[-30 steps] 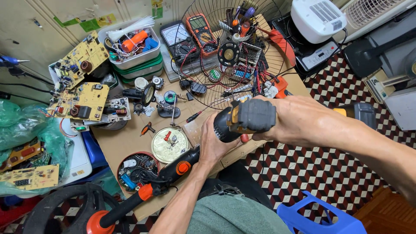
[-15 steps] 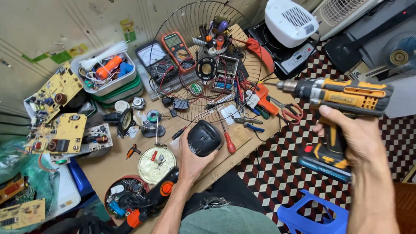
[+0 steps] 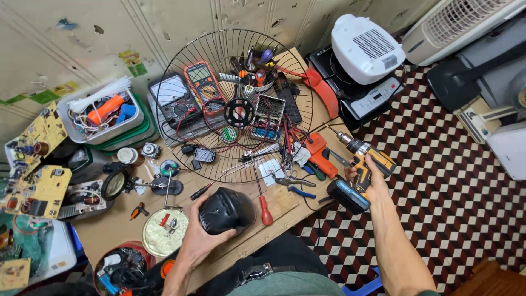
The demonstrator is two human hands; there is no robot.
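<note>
My left hand (image 3: 198,237) grips a black rounded fan motor housing (image 3: 226,209) resting on the wooden workbench (image 3: 285,204). My right hand (image 3: 372,181) holds a yellow and black cordless drill (image 3: 361,159) by its handle, out past the bench's right edge, bit pointing up-left toward the bench. A wire fan guard (image 3: 236,112) leans upright behind the housing. A red-handled screwdriver (image 3: 265,208) lies just right of the housing.
Multimeters (image 3: 203,82), pliers (image 3: 293,182), an orange tool (image 3: 320,153) and small parts litter the bench. Circuit boards (image 3: 38,189) lie at left, a parts tub (image 3: 104,115) behind. A white appliance (image 3: 364,46) sits on a cooktop at right, above checkered floor (image 3: 455,208).
My right hand has carried the drill lower and nearer the bench's right edge. The left hand keeps hold of the black housing. The camera has tilted up toward the wall.
</note>
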